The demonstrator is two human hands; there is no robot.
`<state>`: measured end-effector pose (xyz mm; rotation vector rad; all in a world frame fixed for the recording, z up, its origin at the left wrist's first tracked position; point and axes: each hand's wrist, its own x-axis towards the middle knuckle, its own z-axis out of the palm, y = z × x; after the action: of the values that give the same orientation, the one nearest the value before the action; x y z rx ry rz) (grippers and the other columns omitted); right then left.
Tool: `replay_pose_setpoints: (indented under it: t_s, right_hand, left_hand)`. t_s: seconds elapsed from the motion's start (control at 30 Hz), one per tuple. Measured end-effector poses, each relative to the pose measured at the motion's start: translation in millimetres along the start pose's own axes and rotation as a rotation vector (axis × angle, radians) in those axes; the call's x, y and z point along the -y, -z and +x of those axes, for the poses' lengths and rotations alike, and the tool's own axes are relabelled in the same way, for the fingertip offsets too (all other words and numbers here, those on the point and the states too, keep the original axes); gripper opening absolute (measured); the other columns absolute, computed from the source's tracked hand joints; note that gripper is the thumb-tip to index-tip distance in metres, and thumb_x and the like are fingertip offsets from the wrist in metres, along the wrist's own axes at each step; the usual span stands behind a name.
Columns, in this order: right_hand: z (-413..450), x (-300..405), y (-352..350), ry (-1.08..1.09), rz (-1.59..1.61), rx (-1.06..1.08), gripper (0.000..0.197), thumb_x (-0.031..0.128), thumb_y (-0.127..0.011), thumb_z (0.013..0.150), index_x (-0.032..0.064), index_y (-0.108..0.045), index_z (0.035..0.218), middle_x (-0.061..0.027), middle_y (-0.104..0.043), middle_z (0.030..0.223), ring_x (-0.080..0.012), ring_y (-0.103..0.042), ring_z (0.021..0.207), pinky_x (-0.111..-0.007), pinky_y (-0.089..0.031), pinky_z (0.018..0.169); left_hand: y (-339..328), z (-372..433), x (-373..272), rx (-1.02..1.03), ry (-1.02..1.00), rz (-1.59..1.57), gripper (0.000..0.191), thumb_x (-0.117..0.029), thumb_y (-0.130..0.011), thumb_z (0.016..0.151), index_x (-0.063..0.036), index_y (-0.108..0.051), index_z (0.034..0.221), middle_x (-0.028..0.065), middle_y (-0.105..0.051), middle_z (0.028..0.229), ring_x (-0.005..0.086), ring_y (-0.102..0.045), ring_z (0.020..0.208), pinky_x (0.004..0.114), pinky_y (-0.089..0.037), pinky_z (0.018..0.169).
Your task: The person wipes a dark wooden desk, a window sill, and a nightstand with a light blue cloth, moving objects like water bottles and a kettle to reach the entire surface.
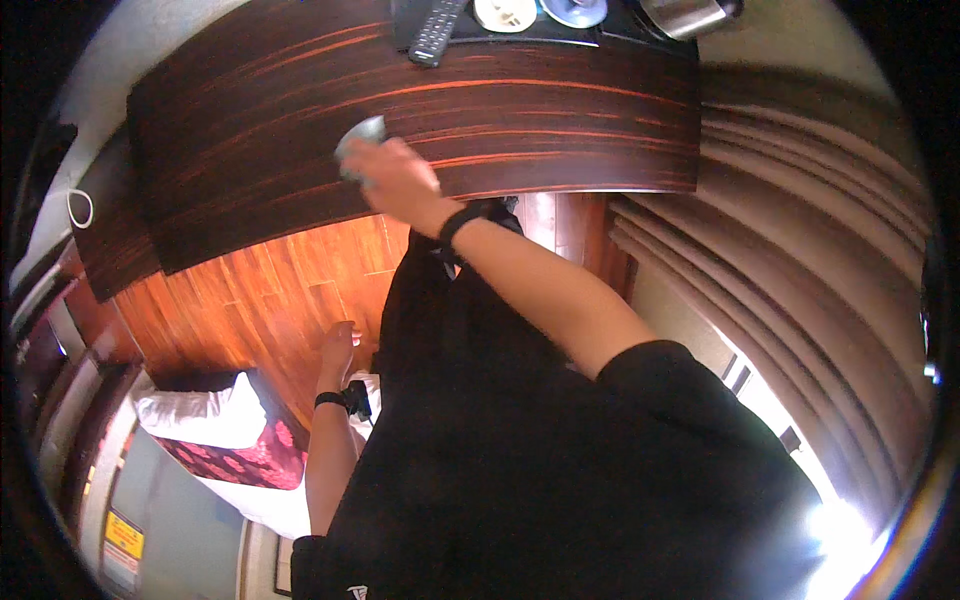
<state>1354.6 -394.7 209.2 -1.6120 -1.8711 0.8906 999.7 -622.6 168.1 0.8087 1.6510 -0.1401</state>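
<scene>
My right hand (394, 180) is shut on a pale, bunched cloth (361, 142), blurred, over the dark wooden desk top (525, 112) with reddish streaks. The cloth seems to touch the desk left of its middle, though the blur leaves contact unsure. Low at my left side hangs my left hand (339, 349), over the wood-plank floor and away from the desk. Its fingers look partly curled, and no object shows in it. Each wrist wears a black band.
A remote control (435, 34) leans over the edge of a black tray (517, 39). The tray holds a white dish (505, 11), a blue-white dish (574, 9) and a metal kettle (686, 16). Brown curtains (817, 187) hang right. Behind my left side stands a bed (247, 450).
</scene>
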Motion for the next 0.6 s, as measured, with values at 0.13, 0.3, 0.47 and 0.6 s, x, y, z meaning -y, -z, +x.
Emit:
replay_pose_setpoints:
  t_s: [0.13, 0.3, 0.47, 0.6]
  right_hand:
    - [-11, 37, -23, 0.135, 0.209, 0.407, 0.035, 0.011, -0.066, 0.088, 0.0191, -0.075, 0.121, -0.0122, -0.073, 0.119, -0.0372, -0.070, 0.101, -0.050, -0.059, 0.086]
    - [-38, 12, 34, -0.023, 0.451, 0.471, 0.033, 0.013, -0.065, 0.091, 0.0179, -0.078, 0.120, -0.0155, -0.076, 0.105, -0.0400, -0.071, 0.101, -0.052, -0.059, 0.083]
    - [-94, -102, 124, 0.063, -0.157, -0.112, 0.046, 0.012, -0.070, 0.086, 0.0232, -0.070, 0.130, -0.0001, -0.056, 0.152, -0.0345, -0.061, 0.120, -0.044, -0.059, 0.099]
    - [-184, -204, 213, -0.266, -0.272, -0.396, 0.050, 0.010, -0.067, 0.088, 0.0246, -0.072, 0.136, -0.0045, -0.064, 0.148, -0.0320, -0.064, 0.121, -0.039, -0.055, 0.106]
  left_hand:
    - [12, 19, -50, -0.044, -0.107, -0.077, 0.038, -0.027, -0.049, 0.110, 0.0027, -0.070, 0.123, 0.0153, -0.077, 0.106, 0.0231, -0.074, 0.096, 0.034, -0.059, 0.084]
    - [-25, 15, -165, -0.083, -0.342, 0.132, 0.038, -0.025, -0.050, 0.112, 0.0051, -0.070, 0.123, 0.0169, -0.077, 0.108, 0.0238, -0.074, 0.098, 0.036, -0.059, 0.085]
    - [-79, 36, -219, 0.066, -0.501, 0.317, 0.037, -0.026, -0.051, 0.112, 0.0037, -0.069, 0.125, 0.0160, -0.077, 0.109, 0.0240, -0.074, 0.097, 0.037, -0.058, 0.088]
    - [-123, 35, -248, 0.177, -0.403, 0.483, 0.037, -0.026, -0.052, 0.111, 0.0033, -0.069, 0.126, 0.0152, -0.077, 0.109, 0.0239, -0.074, 0.096, 0.038, -0.058, 0.087]
